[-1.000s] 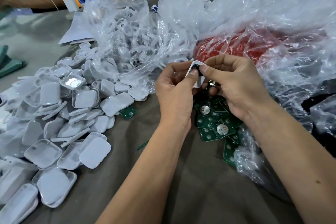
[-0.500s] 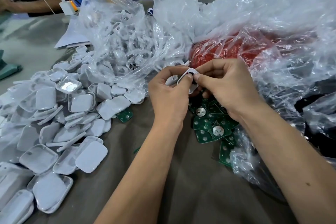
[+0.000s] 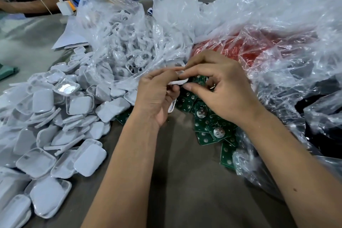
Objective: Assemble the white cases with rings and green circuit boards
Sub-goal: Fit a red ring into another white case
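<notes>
— So what have the hands got between them?
— Both pinch one white case. The left hand curls its fingers round the near side, and the right hand nips the far edge with thumb and forefinger. Another white piece pokes out under the left palm; whether it is gripped, I cannot tell.
— And underneath?
— Green circuit boards lie heaped on the grey cloth directly below the right hand, several with a round silver disc on top. The wrist covers part of the heap, and some boards slide under clear plastic at the right.
— To the left?
— A big pile of white case halves, some face up, some face down, running off the frame's left edge.
— Behind the hands?
— A clear bag of white rings, blurred by the crinkled film. Beside it, a red bundle under more plastic sheeting. Whether a ring or board already sits inside the held case is hidden by the fingers.
</notes>
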A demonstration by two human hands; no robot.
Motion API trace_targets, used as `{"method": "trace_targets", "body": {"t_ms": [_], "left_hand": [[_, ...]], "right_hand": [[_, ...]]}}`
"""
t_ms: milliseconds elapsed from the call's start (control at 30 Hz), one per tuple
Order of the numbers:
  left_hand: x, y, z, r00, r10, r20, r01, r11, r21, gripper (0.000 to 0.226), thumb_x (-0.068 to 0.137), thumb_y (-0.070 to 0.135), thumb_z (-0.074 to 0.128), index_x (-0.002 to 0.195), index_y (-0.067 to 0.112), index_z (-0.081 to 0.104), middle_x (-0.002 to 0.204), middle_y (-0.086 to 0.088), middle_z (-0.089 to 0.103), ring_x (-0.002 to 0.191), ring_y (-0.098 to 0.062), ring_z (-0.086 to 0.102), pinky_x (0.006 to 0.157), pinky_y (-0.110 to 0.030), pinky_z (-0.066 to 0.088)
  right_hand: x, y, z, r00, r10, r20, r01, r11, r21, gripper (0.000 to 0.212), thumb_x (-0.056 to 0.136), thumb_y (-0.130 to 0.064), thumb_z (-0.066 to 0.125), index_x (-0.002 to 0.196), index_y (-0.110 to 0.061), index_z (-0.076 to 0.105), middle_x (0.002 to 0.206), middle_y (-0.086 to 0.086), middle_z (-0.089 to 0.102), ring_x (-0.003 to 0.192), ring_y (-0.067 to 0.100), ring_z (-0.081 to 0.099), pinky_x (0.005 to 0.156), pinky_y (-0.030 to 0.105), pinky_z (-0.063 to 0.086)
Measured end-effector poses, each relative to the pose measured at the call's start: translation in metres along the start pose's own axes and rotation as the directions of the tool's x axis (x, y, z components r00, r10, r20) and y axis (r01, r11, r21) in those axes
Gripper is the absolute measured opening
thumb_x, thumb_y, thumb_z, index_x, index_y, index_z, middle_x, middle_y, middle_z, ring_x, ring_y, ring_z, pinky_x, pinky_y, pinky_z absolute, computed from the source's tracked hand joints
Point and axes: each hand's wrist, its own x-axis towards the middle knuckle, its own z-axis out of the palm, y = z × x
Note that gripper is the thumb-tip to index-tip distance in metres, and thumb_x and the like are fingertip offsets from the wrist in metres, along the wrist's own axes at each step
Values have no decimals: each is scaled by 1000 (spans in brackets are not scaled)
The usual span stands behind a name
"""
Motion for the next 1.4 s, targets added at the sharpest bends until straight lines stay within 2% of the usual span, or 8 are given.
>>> {"method": "trace_targets", "body": {"t_ms": [233, 367, 500, 667, 767, 967, 1133, 1400], "left_hand": [[-7, -3, 8, 975, -147, 168, 204, 889, -409, 19, 84, 17, 72, 86, 3, 59, 73, -8, 61, 51, -7, 51, 46, -11, 44], [-13, -10, 13, 970, -105, 222, 164, 950, -267, 17, 80, 26, 76, 84, 9, 76, 87, -7, 68, 72, -12, 60, 67, -17, 54], [-14, -13, 16, 980, -72, 188, 116, 965, -234, 39, 75, 25, 77, 108, 6, 71, 102, -10, 71, 105, -24, 66, 97, -29, 53], [-14, -13, 15, 966, -77, 248, 154, 937, -312, 26, 81, 21, 73, 99, 3, 74, 119, -21, 67, 114, -27, 61, 99, -32, 54], [-14, -15, 16, 948, -75, 309, 191, 912, -363, 20, 86, 19, 68, 96, 2, 74, 103, -16, 71, 91, -16, 71, 83, -24, 61], [-14, -19, 21, 939, -75, 336, 208, 901, -380, 28, 85, 20, 69, 102, -1, 71, 103, -17, 68, 98, -20, 65, 97, -31, 53], [-15, -20, 23, 930, -61, 363, 239, 850, -469, 21, 84, 15, 68, 95, -2, 73, 98, -17, 70, 95, -19, 68, 94, -30, 57], [-14, -17, 31, 908, -91, 409, 318, 785, -532, 30, 84, 14, 70, 106, -7, 70, 110, -24, 67, 98, -34, 70, 78, -27, 62]], "right_hand": [[2, -4, 3, 973, -145, -181, 109, 975, -194, 11, 88, -9, 81, 96, -1, 80, 99, 7, 74, 102, 26, 63, 84, 32, 53], [2, -4, 0, 953, -121, -279, 47, 965, -257, 12, 90, -7, 79, 99, 1, 78, 98, 10, 76, 99, 27, 66, 88, 30, 50], [1, -6, 1, 952, -127, -280, 57, 968, -245, 14, 87, -6, 80, 101, -3, 78, 96, 7, 77, 95, 24, 68, 86, 29, 52], [3, -9, -7, 965, -34, -262, 41, 999, 21, 28, 93, -13, 77, 120, -12, 70, 91, 0, 75, 85, 11, 74, 78, 33, 60], [5, -8, -10, 970, 20, -243, 18, 988, 153, 15, 103, -13, 64, 115, -9, 72, 91, 7, 74, 81, 15, 75, 74, 41, 61], [17, -21, -23, 989, -4, -148, 0, 999, -32, 6, 96, -11, 71, 101, -10, 74, 69, 3, 67, 60, 14, 61, 59, 28, 51], [30, -31, -41, 999, 50, -20, -52, 990, -134, 5, 92, -17, 76, 96, -15, 75, 67, -9, 70, 62, 5, 65, 67, 19, 51], [69, -29, -70, 967, 173, 187, -191, 978, 81, 18, 99, -20, 70, 95, -3, 74, 78, 5, 79, 72, 19, 77, 71, 30, 62]]}}
